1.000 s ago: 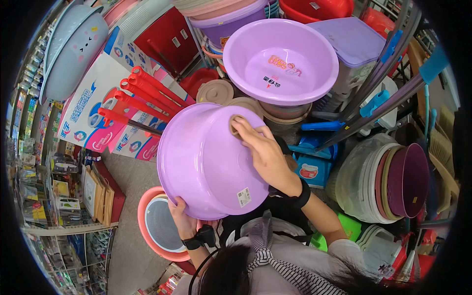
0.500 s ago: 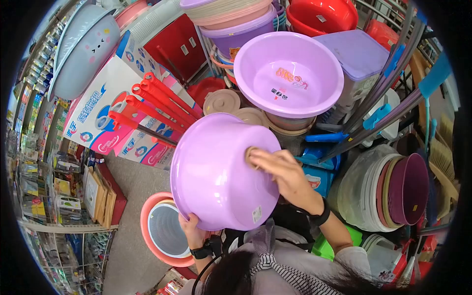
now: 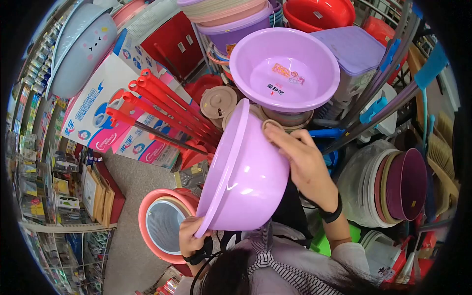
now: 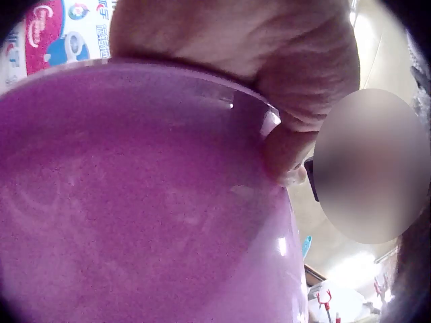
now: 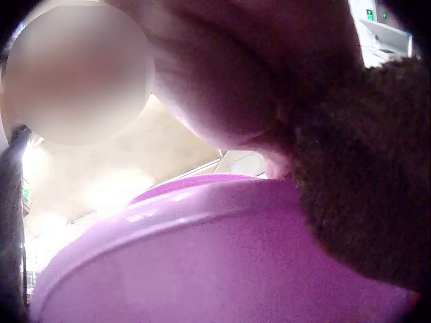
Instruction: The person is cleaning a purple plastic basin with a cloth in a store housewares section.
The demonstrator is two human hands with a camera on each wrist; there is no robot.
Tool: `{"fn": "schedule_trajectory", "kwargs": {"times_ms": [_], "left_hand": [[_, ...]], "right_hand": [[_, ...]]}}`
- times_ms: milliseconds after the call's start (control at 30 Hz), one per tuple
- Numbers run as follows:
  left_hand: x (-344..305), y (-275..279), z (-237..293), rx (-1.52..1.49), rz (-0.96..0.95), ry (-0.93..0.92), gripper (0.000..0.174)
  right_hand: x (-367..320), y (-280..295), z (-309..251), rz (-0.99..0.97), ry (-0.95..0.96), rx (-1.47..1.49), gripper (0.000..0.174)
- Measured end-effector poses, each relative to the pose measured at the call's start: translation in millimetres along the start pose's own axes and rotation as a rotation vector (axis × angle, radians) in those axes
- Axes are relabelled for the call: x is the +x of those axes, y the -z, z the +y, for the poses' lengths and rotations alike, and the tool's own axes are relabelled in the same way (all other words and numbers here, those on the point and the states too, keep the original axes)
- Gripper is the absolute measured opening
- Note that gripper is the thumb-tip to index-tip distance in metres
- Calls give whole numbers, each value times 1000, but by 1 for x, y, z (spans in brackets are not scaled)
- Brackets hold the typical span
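Note:
A purple plastic basin (image 3: pixel 250 187) is tipped on its side in front of the person, its mouth facing left. At the basin's lower rim, my left hand (image 3: pixel 191 236) grips the edge, and the left wrist view shows the palm (image 4: pixel 236 40) over the rim with the thumb against the wall. My right hand (image 3: pixel 309 167) is at the basin's base, its fingers on a small brown ring-shaped thing (image 3: pixel 266 123). Close to the right wrist camera, a dark, fuzzy-edged brown thing (image 5: pixel 363 182) sits by the fingers. What kind of thing it is, I cannot tell.
Another purple basin (image 3: pixel 285 59) stands on a stack ahead. Red-handled poles (image 3: pixel 162 98) lean on boxes (image 3: pixel 98 108) to the left. Stacked bins (image 3: pixel 408 184) and long grey poles (image 3: pixel 361 105) stand right. A pink tub (image 3: pixel 145 221) is on the floor, near left shelving (image 3: pixel 69 228).
The basin has turned so that its mouth rim shows on the left and its base faces right. My right hand has moved right with the brown ring-shaped thing; the left still grips the rim.

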State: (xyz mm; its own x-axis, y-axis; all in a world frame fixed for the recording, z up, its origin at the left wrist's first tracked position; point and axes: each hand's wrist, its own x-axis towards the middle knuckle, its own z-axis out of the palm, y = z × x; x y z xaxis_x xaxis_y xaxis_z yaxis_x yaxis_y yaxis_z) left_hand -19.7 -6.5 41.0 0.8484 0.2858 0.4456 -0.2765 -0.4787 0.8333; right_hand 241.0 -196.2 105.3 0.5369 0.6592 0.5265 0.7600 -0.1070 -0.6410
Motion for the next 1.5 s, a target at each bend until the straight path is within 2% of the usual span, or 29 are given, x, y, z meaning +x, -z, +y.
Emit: {"fn": "schedule_trajectory", "kwargs": {"times_ms": [67,133,233,333,367,400,467,533,667,733,767,800,867,933,1000,1067,1133,1200,1300,1333,1400,1467,1500], "left_hand": [[4,-5,-1,-3,-26,86,42],[3,-6,-5,57,-40,71,42],[1,-5,-10,123,3,76,42],[4,-5,-10,148,28,68,43],[5,-8,-8,163,38,90,44],[8,-11,-3,178,48,111,46],[15,-16,6,195,59,153,45],[19,-17,10,178,81,229,48],[15,-14,1,250,101,103,45],[13,-14,4,198,40,100,50],[14,-18,10,251,49,54,58],[12,-16,10,250,50,55,58],[7,-13,10,283,-87,-48,58],[20,-18,31,339,-106,-62,55],[27,-21,40,565,-168,-120,51],[25,-21,39,632,-199,-88,52],[22,-23,30,709,-278,-134,55],[20,-27,31,705,-306,-105,56],[20,-32,29,685,-396,-46,59],[21,-34,27,671,-455,-15,60],[18,-36,21,696,-482,-2,61],[19,-39,18,718,-509,7,63],[21,-40,18,754,-496,-26,57]], "right_hand": [[-8,-5,-5,-93,77,-46,59],[-16,-10,-26,-200,140,15,54],[-36,-28,-43,-311,339,33,45],[-38,-35,-54,-323,371,-105,44],[-37,-38,-49,-211,369,-87,44],[-33,-36,-48,-217,370,-83,44],[-24,-31,-44,-192,235,-129,43],[-24,-32,-41,-175,221,-84,43],[-43,-38,-50,-371,477,1,46],[-41,-28,-41,-517,306,326,41],[-38,-20,-38,-423,226,382,40],[-35,-11,-35,-331,146,437,39],[-37,-3,-32,-62,-91,588,25],[-43,5,-29,-8,-313,370,23],[-46,-4,-25,105,-453,771,27],[-48,-5,-19,76,-493,745,29],[-55,-9,-7,70,-590,682,29],[-65,-14,9,76,-567,679,29],[-80,-20,27,131,-632,628,28],[-84,-17,32,122,-638,629,28],[-88,-14,38,44,-781,603,26],[-92,-17,43,51,-790,579,24],[-95,-17,46,27,-796,544,24]]}}
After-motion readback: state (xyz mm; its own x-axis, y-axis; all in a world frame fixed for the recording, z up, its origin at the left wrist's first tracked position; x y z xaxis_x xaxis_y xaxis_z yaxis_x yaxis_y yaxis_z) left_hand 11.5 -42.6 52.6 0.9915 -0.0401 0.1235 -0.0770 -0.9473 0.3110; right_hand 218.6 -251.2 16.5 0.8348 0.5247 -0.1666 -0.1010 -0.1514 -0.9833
